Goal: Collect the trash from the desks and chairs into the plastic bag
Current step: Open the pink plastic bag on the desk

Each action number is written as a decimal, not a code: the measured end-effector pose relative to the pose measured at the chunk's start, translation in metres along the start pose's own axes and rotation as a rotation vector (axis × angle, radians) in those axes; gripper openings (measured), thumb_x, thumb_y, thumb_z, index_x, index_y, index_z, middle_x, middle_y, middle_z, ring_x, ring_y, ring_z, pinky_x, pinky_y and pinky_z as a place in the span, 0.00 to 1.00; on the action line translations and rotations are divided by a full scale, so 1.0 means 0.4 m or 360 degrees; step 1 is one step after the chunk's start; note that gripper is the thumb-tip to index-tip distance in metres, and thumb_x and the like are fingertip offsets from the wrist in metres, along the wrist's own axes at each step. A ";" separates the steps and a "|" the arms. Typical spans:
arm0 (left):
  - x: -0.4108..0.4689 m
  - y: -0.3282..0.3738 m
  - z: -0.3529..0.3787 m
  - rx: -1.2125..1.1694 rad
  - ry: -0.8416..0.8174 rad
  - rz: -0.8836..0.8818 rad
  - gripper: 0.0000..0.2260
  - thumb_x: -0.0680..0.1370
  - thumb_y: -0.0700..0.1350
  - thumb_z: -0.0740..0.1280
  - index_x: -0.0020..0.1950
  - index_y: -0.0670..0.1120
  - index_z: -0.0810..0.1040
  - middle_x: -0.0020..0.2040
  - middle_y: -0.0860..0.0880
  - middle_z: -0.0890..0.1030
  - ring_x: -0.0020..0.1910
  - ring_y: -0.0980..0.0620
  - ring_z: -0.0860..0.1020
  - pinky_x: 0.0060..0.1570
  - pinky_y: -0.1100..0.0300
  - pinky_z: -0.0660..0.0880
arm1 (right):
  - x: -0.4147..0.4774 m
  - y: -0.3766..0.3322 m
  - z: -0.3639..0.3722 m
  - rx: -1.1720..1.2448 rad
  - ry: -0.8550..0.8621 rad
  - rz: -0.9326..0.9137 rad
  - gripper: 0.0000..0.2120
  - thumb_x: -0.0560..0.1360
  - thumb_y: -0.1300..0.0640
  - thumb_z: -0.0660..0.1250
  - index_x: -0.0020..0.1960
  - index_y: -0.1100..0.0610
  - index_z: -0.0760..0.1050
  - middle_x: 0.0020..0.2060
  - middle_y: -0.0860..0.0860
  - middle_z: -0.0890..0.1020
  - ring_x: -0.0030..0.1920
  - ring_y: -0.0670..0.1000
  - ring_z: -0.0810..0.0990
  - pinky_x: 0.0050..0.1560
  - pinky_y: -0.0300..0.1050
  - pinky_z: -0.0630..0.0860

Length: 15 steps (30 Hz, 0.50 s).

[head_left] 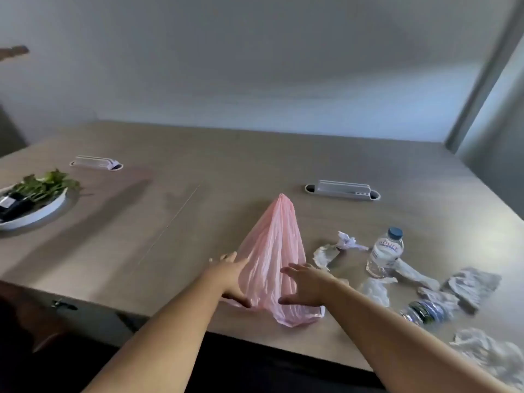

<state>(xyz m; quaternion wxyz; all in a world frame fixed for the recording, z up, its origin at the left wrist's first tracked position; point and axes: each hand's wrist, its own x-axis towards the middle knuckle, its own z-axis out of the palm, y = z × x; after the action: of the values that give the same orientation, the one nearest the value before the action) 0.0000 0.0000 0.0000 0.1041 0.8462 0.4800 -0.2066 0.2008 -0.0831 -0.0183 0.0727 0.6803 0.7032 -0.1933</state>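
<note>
A pink plastic bag (272,251) lies flat on the desk (170,222), its narrow end pointing away from me. My left hand (229,276) rests with spread fingers on the bag's left edge. My right hand (304,285) is spread over its right side. Neither hand grips anything. To the right lie an upright water bottle (385,253) with a blue cap, a crushed bottle (425,312) on its side, and several crumpled papers (472,285) and tissues (326,255).
A white plate (42,214) with green leaves and a dark object sits at the left edge. Two white cable-port covers (341,190) (96,162) are set into the desk. More crumpled paper (487,353) lies at the near right edge.
</note>
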 end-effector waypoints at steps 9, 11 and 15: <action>0.059 0.019 0.120 -0.0015 -0.0029 -0.0061 0.38 0.74 0.40 0.69 0.77 0.54 0.52 0.76 0.44 0.58 0.68 0.39 0.69 0.62 0.48 0.71 | 0.054 -0.059 0.176 -0.0088 -0.0098 0.0105 0.29 0.75 0.59 0.64 0.73 0.52 0.58 0.70 0.50 0.64 0.68 0.58 0.67 0.55 0.55 0.76; 0.069 0.032 0.129 -0.0099 0.0180 0.0014 0.24 0.78 0.42 0.61 0.73 0.50 0.63 0.65 0.42 0.72 0.61 0.40 0.75 0.57 0.52 0.73 | 0.057 -0.049 0.172 0.0004 0.0025 0.0079 0.20 0.75 0.65 0.59 0.65 0.53 0.69 0.63 0.53 0.74 0.63 0.58 0.74 0.51 0.51 0.76; 0.065 0.026 0.075 -0.0448 0.0386 -0.0038 0.11 0.76 0.43 0.60 0.53 0.48 0.80 0.56 0.43 0.81 0.55 0.41 0.78 0.50 0.58 0.73 | 0.059 -0.024 0.096 0.0428 0.0271 0.0282 0.09 0.75 0.57 0.59 0.51 0.57 0.76 0.49 0.55 0.81 0.51 0.60 0.79 0.43 0.46 0.71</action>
<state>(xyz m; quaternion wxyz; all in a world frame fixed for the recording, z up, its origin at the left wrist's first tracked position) 0.0132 0.0035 -0.0387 0.1603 0.8362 0.5233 -0.0351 0.1836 -0.0753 -0.0605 -0.0620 0.7571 0.6120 -0.2203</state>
